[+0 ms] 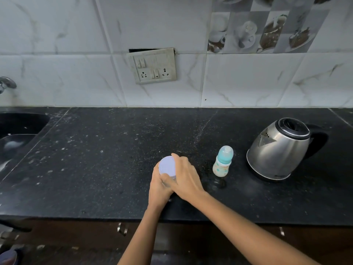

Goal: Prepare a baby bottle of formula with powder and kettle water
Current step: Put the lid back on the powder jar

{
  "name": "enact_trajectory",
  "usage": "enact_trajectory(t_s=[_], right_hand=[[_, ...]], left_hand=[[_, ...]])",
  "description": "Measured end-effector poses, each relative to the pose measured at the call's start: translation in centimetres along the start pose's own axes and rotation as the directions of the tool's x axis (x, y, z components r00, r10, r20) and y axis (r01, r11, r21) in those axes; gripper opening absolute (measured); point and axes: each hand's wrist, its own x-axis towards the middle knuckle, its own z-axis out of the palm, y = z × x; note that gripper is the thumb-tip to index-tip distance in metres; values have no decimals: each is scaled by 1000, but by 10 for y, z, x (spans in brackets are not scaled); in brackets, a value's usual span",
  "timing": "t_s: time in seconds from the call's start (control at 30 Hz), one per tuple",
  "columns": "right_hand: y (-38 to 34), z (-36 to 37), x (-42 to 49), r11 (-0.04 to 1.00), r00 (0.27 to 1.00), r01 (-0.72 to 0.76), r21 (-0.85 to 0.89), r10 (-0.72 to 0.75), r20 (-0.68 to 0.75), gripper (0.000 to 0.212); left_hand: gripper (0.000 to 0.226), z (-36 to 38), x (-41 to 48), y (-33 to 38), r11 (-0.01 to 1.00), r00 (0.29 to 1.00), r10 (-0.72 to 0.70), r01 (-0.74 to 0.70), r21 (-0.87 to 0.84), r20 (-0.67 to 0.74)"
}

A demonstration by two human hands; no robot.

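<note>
A small powder jar [167, 166] with a pale lilac lid stands on the black counter [95, 159] near the middle. My left hand [158, 188] grips the jar's body from the near side. My right hand [185, 175] curls over the lid's right edge and holds it. The jar's body is mostly hidden by both hands. To the right, a baby bottle [223, 161] with a teal cap stands upright, apart from my hands. Farther right sits a steel kettle [278, 150] with a black lid and handle.
A dark sink [17, 134] is set into the counter at the left, with a tap [6, 83] above it. A switch and socket panel [152, 66] hangs on the tiled wall. Cabinet handles [122, 229] show below the counter's front edge.
</note>
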Motion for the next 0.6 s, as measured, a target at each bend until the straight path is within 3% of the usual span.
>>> enact_trajectory(t_s=[0.07,0.13,0.2,0.3,0.4,0.6], right_hand=[[27,8,-30,978,991,21,206,7,-133,70],[62,15,-59,943,956,-49,330,140,-258,59],[97,13,-75,897,894,-167,409,313,-321,53],[134,-3,-70,830,829,-311,463,475,-295,62],[154,-14,-47,810,842,-346,474,491,-224,74],[166,-9,-10,815,873,-325,481,454,-179,57]], left_hand=[[88,-2,0,-7,999,1000,-7,7,38,10],[108,0,-4,-16,994,999,-37,38,105,-17],[111,6,-13,-24,995,997,-45,50,82,-70],[96,16,-20,-33,998,990,-56,57,2,-127],[85,22,-11,-36,998,989,-56,55,-10,-138],[82,28,24,-33,999,993,-46,45,-4,-107]])
